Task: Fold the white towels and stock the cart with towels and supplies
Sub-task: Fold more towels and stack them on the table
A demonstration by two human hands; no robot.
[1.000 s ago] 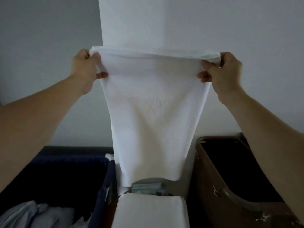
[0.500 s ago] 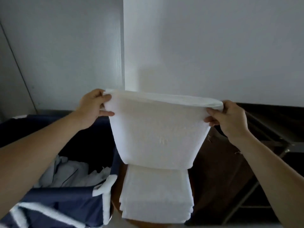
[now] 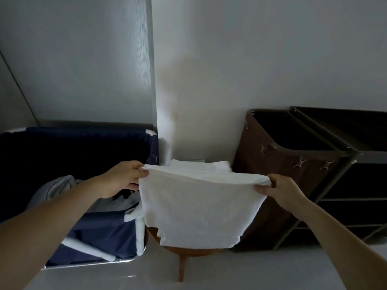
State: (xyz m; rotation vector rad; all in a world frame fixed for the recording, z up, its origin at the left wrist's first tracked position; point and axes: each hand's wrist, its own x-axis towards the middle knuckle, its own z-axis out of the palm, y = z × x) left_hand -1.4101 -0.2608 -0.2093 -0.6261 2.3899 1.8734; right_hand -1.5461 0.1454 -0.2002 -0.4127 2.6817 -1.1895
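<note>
Corners of the white towel [image 3: 199, 206] are pinched, one in each hand; the left hand [image 3: 123, 178] clamps the upper left corner between thumb and curled fingers; the right hand [image 3: 280, 189] clamps the upper right corner the same way. Half a second ago the towel was held up against the wall, well above the stack of folded towels [image 3: 201, 165]; it is now lower, its top edge level with the stack and its hanging part covering the front of the stack and the seat of the wooden stool [image 3: 182, 254] beneath. A blue laundry bin [image 3: 100, 233] with crumpled linen stands to the left; a brown hamper [image 3: 272, 164] and a dark shelf unit [image 3: 356, 185] stand to the right.
</note>
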